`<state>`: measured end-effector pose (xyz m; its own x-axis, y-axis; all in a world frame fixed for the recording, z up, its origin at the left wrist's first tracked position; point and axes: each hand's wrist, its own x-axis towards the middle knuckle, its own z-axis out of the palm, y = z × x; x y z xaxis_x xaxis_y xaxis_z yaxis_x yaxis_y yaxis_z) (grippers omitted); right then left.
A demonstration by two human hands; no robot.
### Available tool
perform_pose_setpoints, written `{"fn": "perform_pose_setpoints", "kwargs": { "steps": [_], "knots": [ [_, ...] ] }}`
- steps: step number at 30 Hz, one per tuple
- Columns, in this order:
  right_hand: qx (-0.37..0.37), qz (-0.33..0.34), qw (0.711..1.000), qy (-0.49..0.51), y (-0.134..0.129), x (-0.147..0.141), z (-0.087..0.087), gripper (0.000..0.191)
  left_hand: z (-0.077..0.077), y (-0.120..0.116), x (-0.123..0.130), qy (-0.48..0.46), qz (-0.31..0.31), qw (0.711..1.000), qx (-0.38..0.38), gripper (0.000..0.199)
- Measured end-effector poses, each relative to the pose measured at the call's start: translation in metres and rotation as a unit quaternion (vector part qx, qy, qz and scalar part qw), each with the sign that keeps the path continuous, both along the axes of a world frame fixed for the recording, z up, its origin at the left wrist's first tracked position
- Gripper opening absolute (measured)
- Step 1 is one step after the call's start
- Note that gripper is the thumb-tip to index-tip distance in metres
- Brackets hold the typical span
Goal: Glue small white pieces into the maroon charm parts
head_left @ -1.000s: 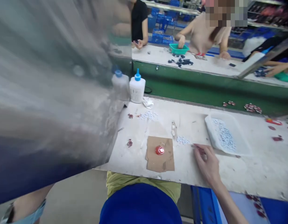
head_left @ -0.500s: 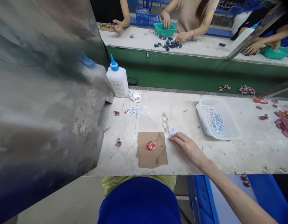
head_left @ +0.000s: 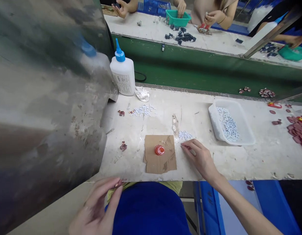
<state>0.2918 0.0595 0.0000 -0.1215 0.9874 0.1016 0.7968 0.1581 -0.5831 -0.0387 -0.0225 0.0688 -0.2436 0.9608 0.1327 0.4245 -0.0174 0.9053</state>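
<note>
Near left, the left hand (head_left: 90,213) pinches a dark-red piece (head_left: 119,183), the right hand (head_left: 202,160) apparently a white bit (head_left: 181,144) by a white pile (head_left: 185,135), while cardboard (head_left: 153,165) probably shields the surface (head_left: 160,119) under the red cap (head_left: 159,150).

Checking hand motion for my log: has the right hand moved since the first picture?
Yes: the right hand has moved left, closer to the cardboard.
</note>
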Motion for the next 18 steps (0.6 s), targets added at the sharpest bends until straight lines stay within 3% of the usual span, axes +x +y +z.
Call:
{"fn": "perform_pose_setpoints", "kwargs": {
  "steps": [6, 10, 18],
  "knots": [
    [-0.012, 0.000, 1.000, -0.002, 0.003, 0.003, 0.005, 0.014, -0.025, 0.023, 0.010, -0.061, -0.062, 0.995, -0.047, 0.032],
    [-0.026, 0.026, 0.999, -0.010, 0.005, 0.002, 0.008, 0.018, -0.023, 0.030, 0.014, -0.068, -0.097, 0.992, -0.032, 0.026],
    [-0.022, 0.066, 0.996, -0.049, -0.002, 0.012, 0.015, 0.025, -0.013, 0.033, 0.024, -0.116, -0.149, 0.982, -0.019, 0.033]
  ]
}}
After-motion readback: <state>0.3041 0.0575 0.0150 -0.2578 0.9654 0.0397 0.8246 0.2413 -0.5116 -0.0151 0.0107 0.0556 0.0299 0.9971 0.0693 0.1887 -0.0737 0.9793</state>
